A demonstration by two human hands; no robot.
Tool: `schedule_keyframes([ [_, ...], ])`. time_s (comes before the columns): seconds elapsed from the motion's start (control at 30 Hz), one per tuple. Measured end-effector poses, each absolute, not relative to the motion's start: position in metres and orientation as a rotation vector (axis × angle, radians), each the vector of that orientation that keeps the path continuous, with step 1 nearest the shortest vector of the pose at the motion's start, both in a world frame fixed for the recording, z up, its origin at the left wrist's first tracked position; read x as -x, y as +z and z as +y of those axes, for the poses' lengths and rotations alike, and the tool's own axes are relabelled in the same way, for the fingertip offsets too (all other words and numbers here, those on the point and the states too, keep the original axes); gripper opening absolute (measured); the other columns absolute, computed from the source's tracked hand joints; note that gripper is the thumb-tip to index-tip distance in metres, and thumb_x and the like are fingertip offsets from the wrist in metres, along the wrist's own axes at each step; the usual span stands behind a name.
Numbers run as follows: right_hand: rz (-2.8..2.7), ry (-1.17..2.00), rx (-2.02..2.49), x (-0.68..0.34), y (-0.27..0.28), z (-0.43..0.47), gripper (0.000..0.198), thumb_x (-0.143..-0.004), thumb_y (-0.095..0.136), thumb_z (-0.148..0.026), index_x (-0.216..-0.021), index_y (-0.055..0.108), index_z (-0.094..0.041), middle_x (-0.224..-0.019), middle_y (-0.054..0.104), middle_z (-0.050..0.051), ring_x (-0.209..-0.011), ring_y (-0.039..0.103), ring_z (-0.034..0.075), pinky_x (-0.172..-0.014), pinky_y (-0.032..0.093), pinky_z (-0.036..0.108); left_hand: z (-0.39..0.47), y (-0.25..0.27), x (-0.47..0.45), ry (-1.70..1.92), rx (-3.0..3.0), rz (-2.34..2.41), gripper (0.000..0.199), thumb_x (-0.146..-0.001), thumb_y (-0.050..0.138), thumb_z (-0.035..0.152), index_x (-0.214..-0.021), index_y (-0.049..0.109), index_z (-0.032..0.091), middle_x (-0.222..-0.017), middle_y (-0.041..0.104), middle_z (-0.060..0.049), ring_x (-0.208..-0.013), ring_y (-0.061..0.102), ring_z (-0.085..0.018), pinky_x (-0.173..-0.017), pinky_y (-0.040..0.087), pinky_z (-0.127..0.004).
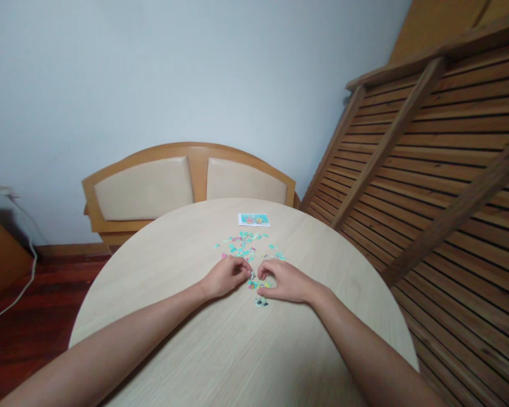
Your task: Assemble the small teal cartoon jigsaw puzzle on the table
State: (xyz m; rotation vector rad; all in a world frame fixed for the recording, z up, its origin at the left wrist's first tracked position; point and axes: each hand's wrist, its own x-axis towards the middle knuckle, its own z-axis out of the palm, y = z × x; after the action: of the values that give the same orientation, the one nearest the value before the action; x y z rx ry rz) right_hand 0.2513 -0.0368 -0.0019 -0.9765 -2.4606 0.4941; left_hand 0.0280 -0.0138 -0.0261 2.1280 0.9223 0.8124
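Note:
My left hand (230, 276) pinches a small greyish jigsaw puzzle piece (252, 275) between thumb and fingertips. Across from it, my right hand (286, 280) rests over the table with fingers curled and a gap between thumb and forefinger; nothing shows in its grasp. Below and between the hands lies a small cluster of yellow and teal puzzle pieces (253, 285), partly covered by the right thumb. Nearer to me sit a few pale pieces with dark marks (261, 302). Beyond the hands, several loose teal and pink pieces (242, 244) are scattered.
A printed picture card (253, 219) lies toward the far edge of the round wooden table (173, 333). Behind the table stands a headboard with cream panels (146, 189). Wooden slats (432, 152) lean along the right. A white cable (33, 265) hangs at the left.

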Motion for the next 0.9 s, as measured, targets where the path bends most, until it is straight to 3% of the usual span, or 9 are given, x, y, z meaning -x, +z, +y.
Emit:
schedule_keyframes([
  [0.27,-2.473,0.5,0.969,-0.2498,0.0006,-0.0373,0.021,-0.076,0.074,-0.028,-0.093,0.064,-0.02,-0.09,0.066,0.001,-0.083,0.06,0.016,-0.079,0.045,0.027,-0.0119,-0.0286,-0.0269,0.781,-2.266,0.999,0.02,-0.087,0.06,0.027,-0.086,0.075,0.014,-0.075,0.071,-0.005,-0.068,0.062,-0.015,-0.066,0.045,-0.023],
  [0.6,-2.574,0.452,0.868,-0.2506,0.0025,-0.0372,0.022,-0.084,0.068,-0.03,-0.105,0.073,-0.024,-0.096,0.069,0.004,-0.094,0.062,0.02,-0.087,0.045,0.031,-0.0118,-0.0265,-0.0267,0.755,-2.284,0.993,0.021,-0.088,0.056,0.023,-0.086,0.075,0.015,-0.077,0.073,-0.004,-0.069,0.062,-0.015,-0.067,0.045,-0.023],
  [0.9,-2.6,0.426,0.855,-0.2522,0.0005,-0.0366,0.02,-0.086,0.068,-0.032,-0.104,0.077,-0.027,-0.091,0.067,0.004,-0.09,0.061,0.018,-0.082,0.045,0.029,-0.0108,-0.0281,-0.0258,0.73,-2.243,0.996,0.022,-0.088,0.055,0.023,-0.084,0.074,0.013,-0.074,0.07,-0.003,-0.065,0.058,-0.013,-0.061,0.041,-0.022],
])
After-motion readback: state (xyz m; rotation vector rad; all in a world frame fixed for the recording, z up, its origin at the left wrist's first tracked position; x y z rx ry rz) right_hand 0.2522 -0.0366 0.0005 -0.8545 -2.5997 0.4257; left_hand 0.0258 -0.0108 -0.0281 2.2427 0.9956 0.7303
